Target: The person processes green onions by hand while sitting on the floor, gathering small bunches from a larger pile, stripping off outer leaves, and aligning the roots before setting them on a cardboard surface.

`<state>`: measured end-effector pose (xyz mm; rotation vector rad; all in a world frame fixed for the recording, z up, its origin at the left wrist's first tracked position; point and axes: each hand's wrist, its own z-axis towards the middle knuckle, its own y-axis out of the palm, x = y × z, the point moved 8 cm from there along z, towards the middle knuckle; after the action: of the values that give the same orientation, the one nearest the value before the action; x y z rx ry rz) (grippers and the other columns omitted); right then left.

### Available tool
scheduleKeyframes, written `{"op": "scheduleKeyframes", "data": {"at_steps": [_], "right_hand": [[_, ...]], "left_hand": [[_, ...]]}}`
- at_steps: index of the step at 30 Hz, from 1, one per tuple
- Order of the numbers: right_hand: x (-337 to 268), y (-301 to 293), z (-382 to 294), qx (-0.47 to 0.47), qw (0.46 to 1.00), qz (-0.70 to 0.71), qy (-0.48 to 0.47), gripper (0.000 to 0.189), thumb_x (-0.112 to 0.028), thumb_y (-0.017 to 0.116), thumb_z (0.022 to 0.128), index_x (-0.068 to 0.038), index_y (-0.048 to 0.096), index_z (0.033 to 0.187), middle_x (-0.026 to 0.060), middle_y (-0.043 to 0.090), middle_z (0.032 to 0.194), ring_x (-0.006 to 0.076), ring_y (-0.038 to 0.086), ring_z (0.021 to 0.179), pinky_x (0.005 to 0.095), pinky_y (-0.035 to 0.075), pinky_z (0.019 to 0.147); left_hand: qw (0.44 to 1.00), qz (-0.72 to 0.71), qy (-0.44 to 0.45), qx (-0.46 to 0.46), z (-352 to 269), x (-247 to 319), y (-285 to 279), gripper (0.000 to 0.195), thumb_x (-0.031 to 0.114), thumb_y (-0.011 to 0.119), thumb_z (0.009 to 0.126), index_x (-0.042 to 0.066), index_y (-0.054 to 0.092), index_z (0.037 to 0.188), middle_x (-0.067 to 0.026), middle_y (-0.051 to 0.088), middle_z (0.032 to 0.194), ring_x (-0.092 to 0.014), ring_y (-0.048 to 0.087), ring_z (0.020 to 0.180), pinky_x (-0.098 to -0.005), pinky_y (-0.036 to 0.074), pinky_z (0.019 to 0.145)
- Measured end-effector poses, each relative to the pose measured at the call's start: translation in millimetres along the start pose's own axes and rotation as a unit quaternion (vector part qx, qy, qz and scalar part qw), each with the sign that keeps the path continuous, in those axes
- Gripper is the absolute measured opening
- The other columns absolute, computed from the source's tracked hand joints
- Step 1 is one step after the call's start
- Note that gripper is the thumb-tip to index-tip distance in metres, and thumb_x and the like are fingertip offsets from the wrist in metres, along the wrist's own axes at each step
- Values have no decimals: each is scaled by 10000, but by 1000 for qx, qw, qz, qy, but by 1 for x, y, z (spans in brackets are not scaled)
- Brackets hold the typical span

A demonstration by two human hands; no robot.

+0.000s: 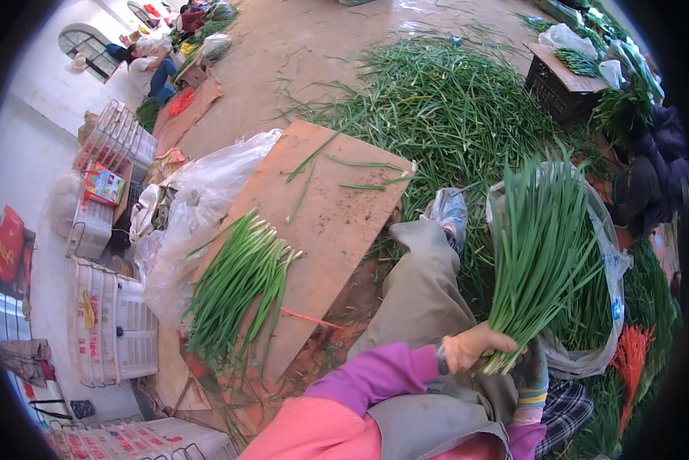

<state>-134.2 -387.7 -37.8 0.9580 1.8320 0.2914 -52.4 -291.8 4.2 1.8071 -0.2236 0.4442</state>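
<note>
My left hand (476, 347), in a pale glove, is closed around the lower stems of a bunch of garlic chives (543, 241) held upright over my lap. Behind the stem ends, near the striped sleeve cuff, my right hand is mostly hidden; its fingers cannot be made out. A second pile of green chives (235, 293) lies on a brown board (333, 224), pale stem ends towards the board's middle. Some loose leaves (367, 164) and soil crumbs are at the board's far end. A red tie strip (310, 317) crosses the near edge.
A plastic-lined basket (612, 287) of chives stands at my right, with red ties (632, 356) beside it. A large heap of leaves (454, 103) covers the floor ahead. White crates (114, 322) and plastic sheeting (206, 190) are at left. A person sits close on the right.
</note>
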Motion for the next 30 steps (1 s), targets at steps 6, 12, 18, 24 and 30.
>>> {"op": "scheduleKeyframes", "data": {"at_steps": [6, 12, 18, 24, 30], "right_hand": [[47, 45, -9, -167, 984, -61, 10, 691, -422, 562, 820, -61, 309, 1352, 109, 426, 1311, 262, 412, 1192, 408, 391, 964], [50, 32, -18, -67, 995, 70, 20, 694, -394, 635, 770, -59, 367, 1315, 109, 446, 1288, 269, 449, 1154, 414, 389, 963], [-20, 23, -14, -102, 975, 93, -175, 528, -306, 588, 817, -59, 441, 1259, 117, 502, 1224, 270, 495, 1096, 407, 405, 953], [-45, 75, -4, -112, 965, 97, -215, 595, -176, 699, 668, -5, 487, 1197, 129, 549, 1169, 252, 540, 1052, 378, 436, 927], [-29, 56, -5, -116, 977, 41, -177, 624, -109, 728, 600, -7, 512, 1176, 95, 599, 1088, 229, 571, 995, 356, 446, 903]], "left_hand": [[970, 214, 98, 59, -60, -12, 13, 636, 114, 719, 663, 9, 423, 1216, -71, 567, 1091, -148, 520, 989, -304, 426, 877], [880, 437, 139, 125, -67, 0, 15, 754, 160, 727, 652, 8, 338, 1279, -138, 561, 1103, -189, 548, 995, -317, 438, 867], [709, 668, 12, 226, -59, 7, 28, 749, 303, 657, 700, 77, 305, 1322, -159, 631, 749, -331, 632, 705, -416, 493, 641], [576, 773, -6, 265, -65, 34, 48, 920, 347, 740, 609, 48, 267, 1339, -223, 569, 1015, -347, 595, 883, -496, 449, 737], [483, 834, 108, 246, -59, 25, 77, 1215, 454, 814, 461, -3, 150, 1370, -203, 350, 1327, -368, 336, 1220, -522, 274, 968]]}}
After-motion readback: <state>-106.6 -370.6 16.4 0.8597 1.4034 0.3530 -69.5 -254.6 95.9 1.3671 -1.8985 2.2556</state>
